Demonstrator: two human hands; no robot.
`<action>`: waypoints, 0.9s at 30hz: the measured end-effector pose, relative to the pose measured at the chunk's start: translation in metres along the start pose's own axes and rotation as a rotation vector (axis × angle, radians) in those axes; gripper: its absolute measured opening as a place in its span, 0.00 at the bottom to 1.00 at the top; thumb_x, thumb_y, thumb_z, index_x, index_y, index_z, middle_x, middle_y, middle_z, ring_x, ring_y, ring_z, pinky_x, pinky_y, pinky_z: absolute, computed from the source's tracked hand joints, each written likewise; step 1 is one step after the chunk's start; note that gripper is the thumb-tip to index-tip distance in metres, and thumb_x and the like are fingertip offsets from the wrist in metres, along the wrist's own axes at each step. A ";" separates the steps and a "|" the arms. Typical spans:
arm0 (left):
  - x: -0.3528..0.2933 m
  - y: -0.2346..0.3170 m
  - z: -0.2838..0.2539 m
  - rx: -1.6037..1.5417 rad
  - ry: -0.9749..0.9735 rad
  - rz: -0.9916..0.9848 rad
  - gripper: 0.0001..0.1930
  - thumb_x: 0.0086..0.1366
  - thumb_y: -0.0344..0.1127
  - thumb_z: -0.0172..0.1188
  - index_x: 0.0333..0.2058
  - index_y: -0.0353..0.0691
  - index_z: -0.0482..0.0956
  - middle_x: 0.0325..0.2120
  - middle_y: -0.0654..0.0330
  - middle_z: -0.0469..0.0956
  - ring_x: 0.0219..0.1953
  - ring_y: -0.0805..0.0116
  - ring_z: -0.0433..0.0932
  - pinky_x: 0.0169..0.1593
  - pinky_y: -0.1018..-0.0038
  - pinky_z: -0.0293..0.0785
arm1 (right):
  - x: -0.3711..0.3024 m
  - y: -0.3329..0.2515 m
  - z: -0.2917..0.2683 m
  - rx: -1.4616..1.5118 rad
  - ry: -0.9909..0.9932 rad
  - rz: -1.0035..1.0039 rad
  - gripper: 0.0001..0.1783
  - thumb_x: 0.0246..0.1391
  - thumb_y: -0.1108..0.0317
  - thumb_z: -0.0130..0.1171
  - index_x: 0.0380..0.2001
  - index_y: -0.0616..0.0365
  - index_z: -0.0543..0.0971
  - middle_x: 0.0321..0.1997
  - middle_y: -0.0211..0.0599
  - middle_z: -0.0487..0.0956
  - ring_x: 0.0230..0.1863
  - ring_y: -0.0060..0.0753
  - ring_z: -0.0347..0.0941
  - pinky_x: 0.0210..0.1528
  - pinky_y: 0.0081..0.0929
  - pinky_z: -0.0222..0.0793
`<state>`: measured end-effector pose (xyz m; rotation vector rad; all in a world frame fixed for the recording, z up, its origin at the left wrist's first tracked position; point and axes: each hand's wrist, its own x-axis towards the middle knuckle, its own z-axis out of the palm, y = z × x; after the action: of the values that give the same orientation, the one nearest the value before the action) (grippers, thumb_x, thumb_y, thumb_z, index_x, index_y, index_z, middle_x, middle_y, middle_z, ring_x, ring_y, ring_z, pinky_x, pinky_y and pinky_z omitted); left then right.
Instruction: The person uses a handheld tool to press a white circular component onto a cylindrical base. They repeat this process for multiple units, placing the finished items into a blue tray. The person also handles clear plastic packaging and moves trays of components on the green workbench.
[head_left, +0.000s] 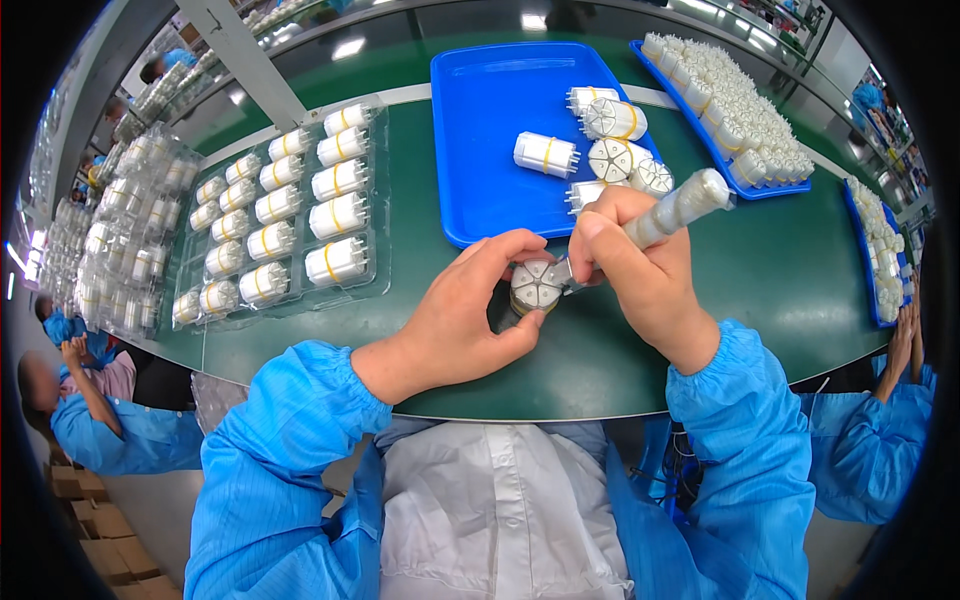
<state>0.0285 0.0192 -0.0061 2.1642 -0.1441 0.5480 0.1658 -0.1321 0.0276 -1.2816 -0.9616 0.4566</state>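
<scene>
Between the curved thumb and fingers of my left hand (460, 310) stands a white cylindrical bundle (536, 285), its round end up. That end is split into wedge segments, and a band shows low on its side. My right hand (645, 270) is closed around a tool with a thick, tape-wrapped handle (680, 208). A short flat metal tip (566, 272) reaches from the tool to the right edge of the bundle; whether it touches cannot be made out. Several like bundles with yellow bands, some lying and some upright, are in the blue tray (485, 190) just beyond my hands.
On the left lies a clear plastic tray (375, 250) with rows of banded bundles, beside stacked filled trays (120, 240). Blue trays packed with white pieces stand at the far right (740, 110) and right edge (880, 250). People in blue sleeves sit on both sides.
</scene>
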 end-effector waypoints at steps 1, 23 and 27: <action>0.002 -0.001 0.000 0.045 -0.008 0.040 0.32 0.53 0.29 0.70 0.56 0.35 0.68 0.47 0.53 0.77 0.50 0.60 0.77 0.53 0.67 0.73 | 0.000 0.002 0.000 -0.012 -0.003 0.000 0.14 0.60 0.69 0.57 0.20 0.56 0.72 0.20 0.25 0.74 0.23 0.14 0.66 0.25 0.19 0.61; 0.018 0.030 -0.078 0.739 0.153 0.260 0.16 0.57 0.28 0.65 0.45 0.36 0.78 0.43 0.52 0.76 0.46 0.50 0.75 0.48 0.60 0.73 | 0.009 -0.005 -0.007 -0.015 0.116 0.025 0.16 0.64 0.66 0.55 0.21 0.56 0.71 0.21 0.28 0.74 0.23 0.16 0.66 0.25 0.19 0.62; 0.091 0.002 -0.054 0.764 -0.053 0.418 0.19 0.55 0.25 0.64 0.48 0.34 0.76 0.45 0.50 0.77 0.47 0.50 0.76 0.49 0.61 0.74 | 0.015 -0.003 -0.017 0.009 0.166 -0.009 0.16 0.64 0.65 0.55 0.21 0.56 0.71 0.21 0.28 0.74 0.23 0.16 0.66 0.26 0.19 0.62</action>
<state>0.0916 0.0690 0.0627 2.9142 -0.4890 0.8871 0.1878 -0.1316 0.0359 -1.2859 -0.8243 0.3411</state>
